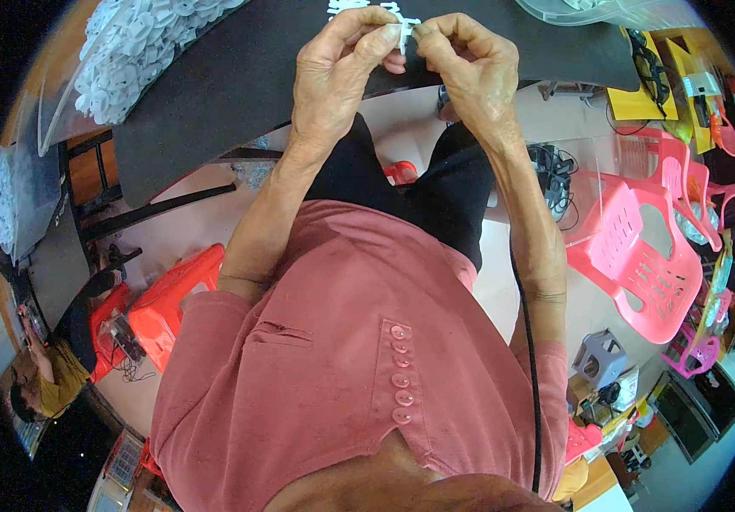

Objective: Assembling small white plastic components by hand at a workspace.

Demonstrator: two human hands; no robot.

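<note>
Your L hand (333, 77) is closed, thumb + fingers pinching a small white plastic pc (404, 31). Your R hand (474, 72) is also closed, thumb + fingertips gripping the R end of the same pc. The pc is b/w your two hands, held near the far side of view, above the dark tabletop (564, 51). A few more white pcs (347, 6) lie on the tabletop just beyond your L fingers, partly cut off by the top edge. Upper L: big heap of white parts (133, 60) in a clear tub (53, 111). Upper R: another clear container (589, 12), w/ only its near part in view. Pink chair (662, 282) stands on the floor to your R, red stool (175, 303) to your L.
</note>
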